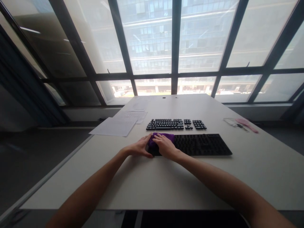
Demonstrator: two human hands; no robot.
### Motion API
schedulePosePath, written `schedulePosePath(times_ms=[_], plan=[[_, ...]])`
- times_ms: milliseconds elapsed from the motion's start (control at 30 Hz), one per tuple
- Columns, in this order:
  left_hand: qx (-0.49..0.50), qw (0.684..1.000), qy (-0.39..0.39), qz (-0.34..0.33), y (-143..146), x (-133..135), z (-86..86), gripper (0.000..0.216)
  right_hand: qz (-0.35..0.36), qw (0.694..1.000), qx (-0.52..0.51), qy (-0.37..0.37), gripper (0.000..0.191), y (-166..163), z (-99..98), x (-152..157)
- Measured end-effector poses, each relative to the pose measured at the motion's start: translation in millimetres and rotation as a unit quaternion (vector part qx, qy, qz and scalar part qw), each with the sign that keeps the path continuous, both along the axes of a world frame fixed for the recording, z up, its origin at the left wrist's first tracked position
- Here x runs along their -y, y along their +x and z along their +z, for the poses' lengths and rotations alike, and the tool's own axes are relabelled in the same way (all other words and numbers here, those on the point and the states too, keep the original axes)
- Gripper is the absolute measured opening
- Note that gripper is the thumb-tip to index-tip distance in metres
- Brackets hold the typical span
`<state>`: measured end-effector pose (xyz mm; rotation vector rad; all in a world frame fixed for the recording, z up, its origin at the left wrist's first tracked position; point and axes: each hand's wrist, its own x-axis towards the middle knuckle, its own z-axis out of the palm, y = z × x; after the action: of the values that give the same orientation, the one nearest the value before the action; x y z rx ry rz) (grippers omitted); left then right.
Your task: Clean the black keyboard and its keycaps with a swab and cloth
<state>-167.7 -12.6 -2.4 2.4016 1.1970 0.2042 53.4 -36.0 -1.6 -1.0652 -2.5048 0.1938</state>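
Observation:
A long black keyboard (pixel 201 144) lies across the white table, its keycaps seemingly off. At its left end, my left hand (pixel 142 146) grips it, thumb along the front edge and fingers toward the back corner. My right hand (pixel 165 146) presses a purple cloth (pixel 169 137) onto the keyboard's left part, fingers bent over the fabric. The two hands almost touch, and they hide much of that end. Just behind, a set of loose black keycaps (pixel 165 124) is laid out in keyboard order, with a separate number block (pixel 199 124) at its right.
Several paper sheets (pixel 115 126) lie along the table's left side. To the right are a pink-handled brush-like item (pixel 247 124) and a clear plastic packet (pixel 230 121). The white table (pixel 147 186) ends at a front edge near me; tall windows (pixel 152 38) stand behind it.

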Motion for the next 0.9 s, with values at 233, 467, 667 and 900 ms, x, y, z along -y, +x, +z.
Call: schedulePosePath(times_ms=[233,467,667,900], plan=[[-0.018,1.000,-0.012,0.002,1,2,4.9,0.132,-0.015,0.999,0.036,0.033,0.059,62,12.6,10],[-0.036,0.999,-0.005,-0.007,2,7,10.1,0.131,-0.114,0.993,0.040,0.014,0.056,113,26.6,8],[-0.022,0.996,0.085,-0.025,21,16,13.8,0.126,-0.161,0.986,-0.024,0.024,0.036,74,14.9,10],[-0.023,0.987,0.145,-0.060,44,22,5.7,0.116,-0.110,0.992,0.010,0.054,0.038,54,-7.5,11]])
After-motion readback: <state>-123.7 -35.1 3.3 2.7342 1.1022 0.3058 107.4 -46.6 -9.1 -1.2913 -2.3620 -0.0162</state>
